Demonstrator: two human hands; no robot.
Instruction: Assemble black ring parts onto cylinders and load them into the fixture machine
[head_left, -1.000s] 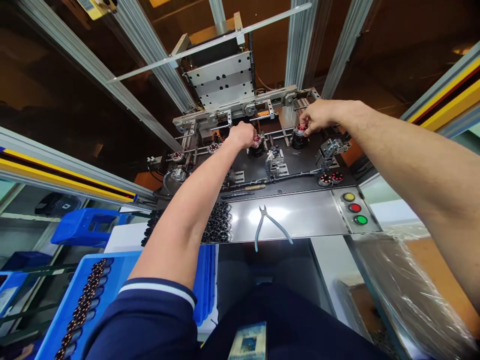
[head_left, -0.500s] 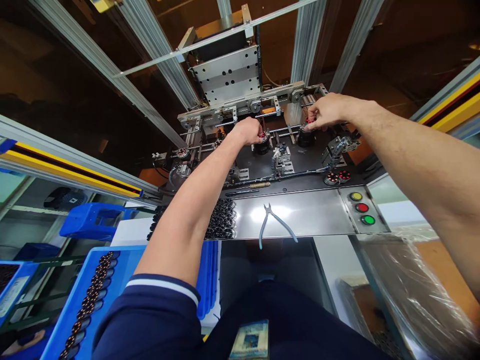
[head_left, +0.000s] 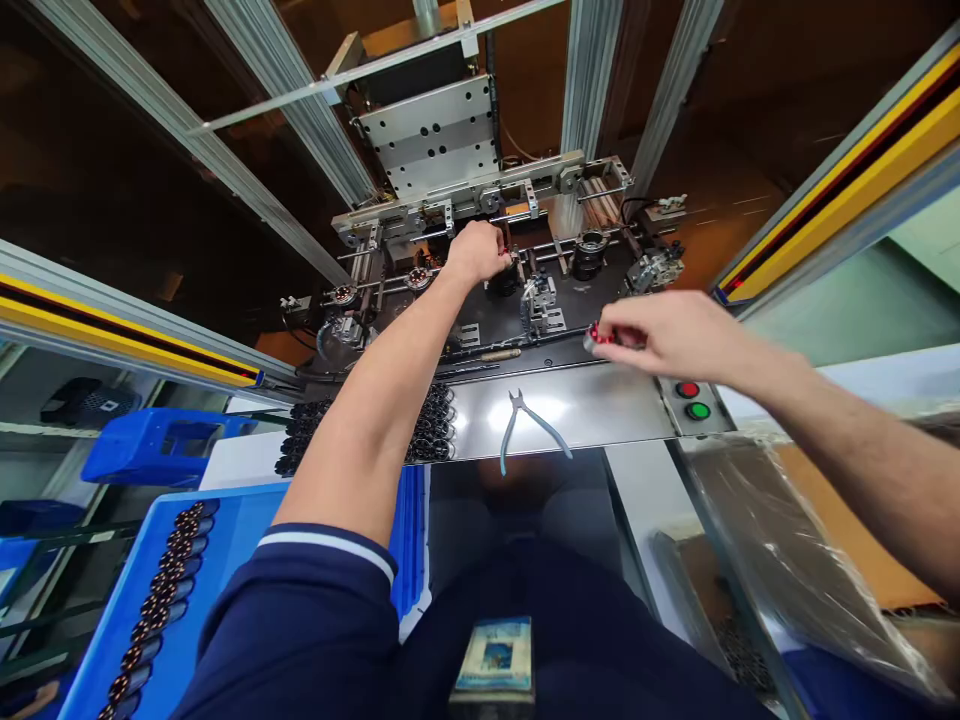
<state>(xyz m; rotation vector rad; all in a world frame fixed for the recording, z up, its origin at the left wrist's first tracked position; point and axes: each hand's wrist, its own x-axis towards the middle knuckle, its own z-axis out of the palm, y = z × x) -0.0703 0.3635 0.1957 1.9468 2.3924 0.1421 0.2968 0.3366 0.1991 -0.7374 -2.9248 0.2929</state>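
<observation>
Right grip [head_left: 671,335] closed, fingertips [head_left: 619,333] pinching a small red-wound coil [head_left: 598,335], held in the air above the back edge of the steel tabletop [head_left: 600,415]. Left grip [head_left: 476,252] curled down over a black holder [head_left: 502,285] on the machine plate [head_left: 480,325]; contents hidden by the fingers, open or shut not clear. Just below the right hand, red and green buttons [head_left: 686,400]. On the tabletop, blue-handled pliers [head_left: 525,425], left of them a heap of dark coils [head_left: 431,430]. Further left, more coils in a blue tray [head_left: 217,492].
</observation>
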